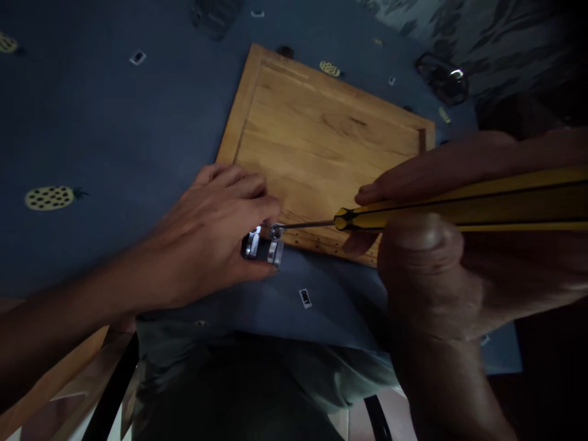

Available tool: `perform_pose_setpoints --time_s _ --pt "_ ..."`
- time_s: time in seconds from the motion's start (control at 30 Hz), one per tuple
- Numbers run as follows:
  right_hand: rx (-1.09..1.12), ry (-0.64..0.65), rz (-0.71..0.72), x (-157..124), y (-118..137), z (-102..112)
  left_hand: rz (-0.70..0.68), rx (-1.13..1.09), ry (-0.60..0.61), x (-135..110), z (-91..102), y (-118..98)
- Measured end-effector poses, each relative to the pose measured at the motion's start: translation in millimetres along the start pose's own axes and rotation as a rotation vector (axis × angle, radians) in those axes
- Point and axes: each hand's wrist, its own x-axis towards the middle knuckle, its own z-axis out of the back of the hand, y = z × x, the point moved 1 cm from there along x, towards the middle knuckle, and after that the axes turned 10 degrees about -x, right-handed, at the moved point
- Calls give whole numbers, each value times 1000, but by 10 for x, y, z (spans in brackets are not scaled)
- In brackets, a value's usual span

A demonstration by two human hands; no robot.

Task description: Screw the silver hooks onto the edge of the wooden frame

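Note:
My left hand [225,226] is closed around a small shiny metal fitting [275,245] with two prongs, at the near edge of a wooden board [331,135]. The fitting's exact kind is unclear. My right hand [432,263] grips a screwdriver [413,211] by its yellow and black handle. The thin shaft points left, and its tip meets the top of the fitting beside my left fingers. The board has a raised rim and a row of small holes along its near edge. My left fingers hide part of the fitting.
A blue cloth [101,122] with pineapple prints covers the table. A dark object [215,15] stands beyond the board, partly cut off. At the far right lies a shiny dark item [443,78]. My lap [257,386] is below the table edge.

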Motion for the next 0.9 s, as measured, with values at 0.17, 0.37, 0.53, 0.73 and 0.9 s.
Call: perform_pose_setpoints --time_s 0.17,0.37,0.53,0.73,0.9 --pt "80 110 95 150 87 49 24 35 15 15 9 6" --pt "-9 118 230 118 24 77 59 39 65 48 45 -32" --pt "-98 -29 203 106 -8 -35 31 48 47 52 36 -7" --pt "-93 -152 306 141 -49 -136 5 58 -3 40 -4 49" --pt "-89 -150 203 87 41 -140 36 59 33 52 24 10"
